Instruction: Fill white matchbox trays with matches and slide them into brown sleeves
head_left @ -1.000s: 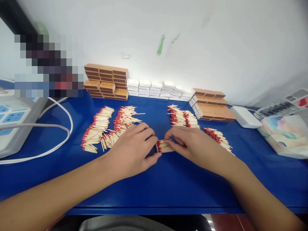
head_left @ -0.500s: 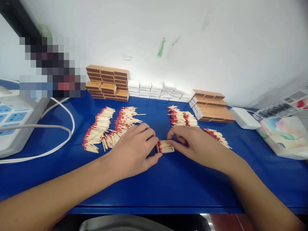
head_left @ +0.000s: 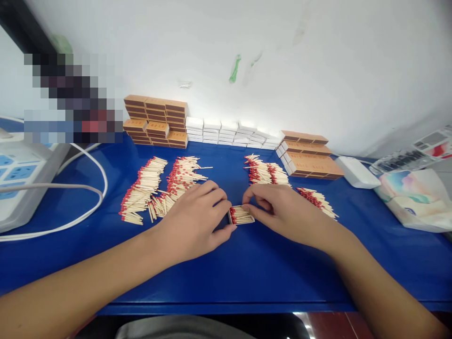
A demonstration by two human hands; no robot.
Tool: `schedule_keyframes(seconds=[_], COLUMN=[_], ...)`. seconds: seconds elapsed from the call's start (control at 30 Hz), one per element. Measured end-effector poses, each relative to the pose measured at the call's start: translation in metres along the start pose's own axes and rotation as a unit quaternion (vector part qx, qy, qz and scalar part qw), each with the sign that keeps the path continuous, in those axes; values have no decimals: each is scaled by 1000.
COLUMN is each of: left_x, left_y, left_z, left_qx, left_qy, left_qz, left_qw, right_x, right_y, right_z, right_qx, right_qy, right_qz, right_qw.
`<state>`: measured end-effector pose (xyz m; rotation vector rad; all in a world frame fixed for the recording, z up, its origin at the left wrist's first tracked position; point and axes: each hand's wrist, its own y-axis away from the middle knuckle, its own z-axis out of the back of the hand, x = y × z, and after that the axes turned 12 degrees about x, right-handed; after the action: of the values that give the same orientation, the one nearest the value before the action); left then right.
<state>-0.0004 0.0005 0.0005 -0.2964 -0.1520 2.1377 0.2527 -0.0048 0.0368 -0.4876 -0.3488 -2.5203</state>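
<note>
Item 1, left hand (head_left: 197, 219): thumb and forefinger set across the left end of an open matchbox tray, pinching its near and far corners.

Item 2, matchbox tray (head_left: 243, 223): lying flat between the two hands, long axis running left to right; red-tipped matches (head_left: 240, 217) inside, heads toward the left hand.

Item 3, right hand (head_left: 280, 207): thumb and forefinger held narrow over the tray's far right part, at the plain match ends; whether a match is gripped cannot be told. Both hands are at the tray, neither plainly nearer.

Support: glossy blue desk (head_left: 247, 278). On it, left to right: power strip (head_left: 21, 173) with blue sockets; white cable (head_left: 102, 193); two left match piles (head_left: 143, 188); brown matchbox stack (head_left: 157, 115); low rows of small white boxes (head_left: 228, 132); two right match piles (head_left: 260, 172); second matchbox stack (head_left: 310, 162); outer match pile (head_left: 319, 202), partly behind the right forearm; white block (head_left: 357, 172); pastel-printed soft pack (head_left: 415, 197).

Room: pale wall (head_left: 318, 70) behind, with green mark (head_left: 234, 69); reddish tiled floor (head_left: 335, 325) below.
</note>
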Motion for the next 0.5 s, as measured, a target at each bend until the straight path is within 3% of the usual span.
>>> schedule_keyframes(seconds=[0.1, 0.27, 0.5], left_x=[0, 1, 1], left_y=[0, 0, 2], left_z=[0, -1, -1], left_qx=[-2, -5, -8], left_qy=[1, 0, -6], left_qz=[1, -2, -4], left_qw=[1000, 1000, 1000], right_x=[-4, -29, -42], right_y=[0, 1, -4], right_z=[1, 10, 12], right_qx=[-21, -94, -53], right_qy=[-3, 60, 91], right_qz=[-6, -79, -122], right_qw=[1000, 991, 987])
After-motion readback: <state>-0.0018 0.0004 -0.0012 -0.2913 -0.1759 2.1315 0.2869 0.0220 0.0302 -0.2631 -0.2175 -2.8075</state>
